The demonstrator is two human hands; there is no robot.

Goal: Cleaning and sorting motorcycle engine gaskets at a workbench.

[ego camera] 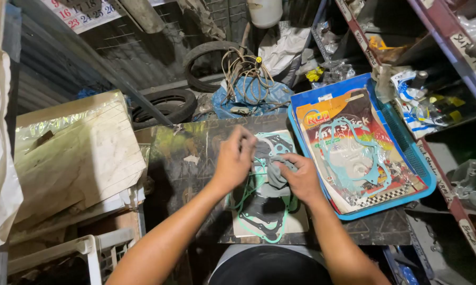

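Head view of a cluttered workshop corner. Both hands work over a set of thin green gaskets lying on a pale card on a dark table. The left hand has its fingers drawn together above the upper part of the set, apparently pinching a gasket edge; the contact itself is hidden behind the knuckles. The right hand curls around a small grey piece, paper or gasket, kept at the middle of the set, thumb and fingers closed on it. Just right of the card stands a blue tray bearing a printed gasket pack with further green gaskets under clear film. Old tyres, a coil of cord on a blue bag, and a worn cardboard box lie behind and to the left; shelves of packaged parts rise on the right. As a judgement, separating such pieces goes best with a light grip near a broad section, not at a narrow bridge, lifting flat and slowly so that interlocked loops slip free without creasing or tearing; the other hand should press the remaining set down on the card so nothing drags along, and each loose piece is best laid apart from the rest
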